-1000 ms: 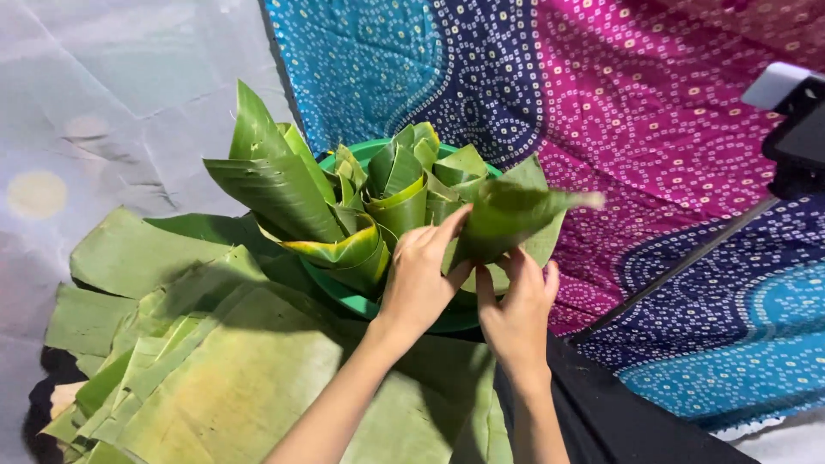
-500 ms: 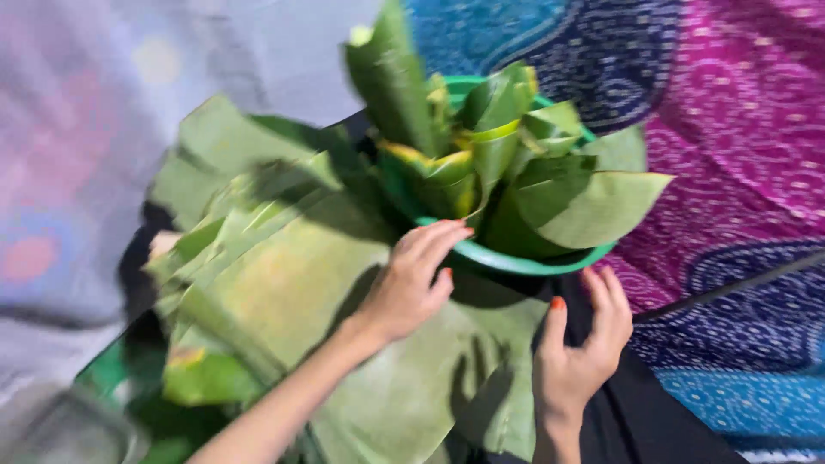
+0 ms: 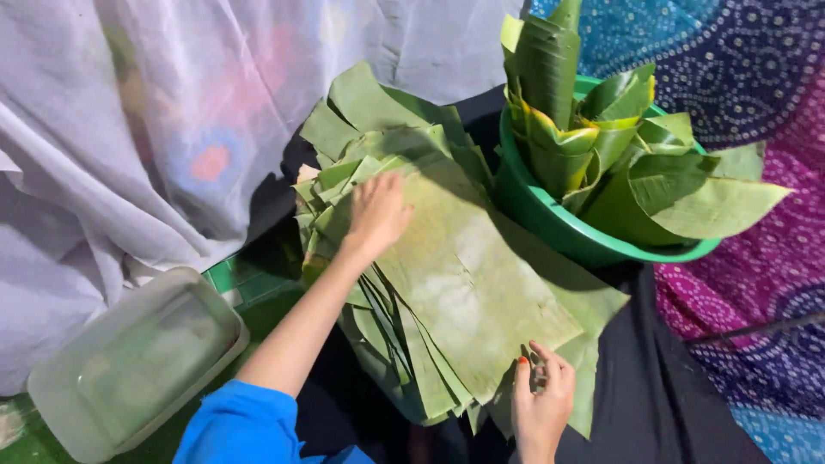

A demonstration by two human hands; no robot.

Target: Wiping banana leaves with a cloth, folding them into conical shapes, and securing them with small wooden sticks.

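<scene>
Both of your hands have come off the green basin and down onto the leaf pile since a moment ago, and your view has swung left to follow them.

Nearest you, your right hand [image 3: 541,397] sits at the near edge of the stack of flat green banana-leaf sheets [image 3: 468,283], its fingers [image 3: 540,359] curled narrowly on the corner of the top sheet; whether they actually pinch it or only rest there is not clear. Work the thumb under one layer only, so that you lift a single sheet and not the ones below.

Further up, your left hand [image 3: 375,213] lies flat with fingers spread wide, pressing on the far left part of the same stack. Keep that palm light and to the side, holding down the lower sheets; the leaf looks likely to split along its ribs if dragged.

To your left, the translucent rectangular plastic container [image 3: 137,365] rests on the green floor, well apart from the pile.

Beyond the stack, touching its far right side, stands the round green plastic basin [image 3: 567,232] full of rolled and folded banana-leaf cones [image 3: 601,146]. A pale grey cloth [image 3: 129,112] hangs behind.
</scene>
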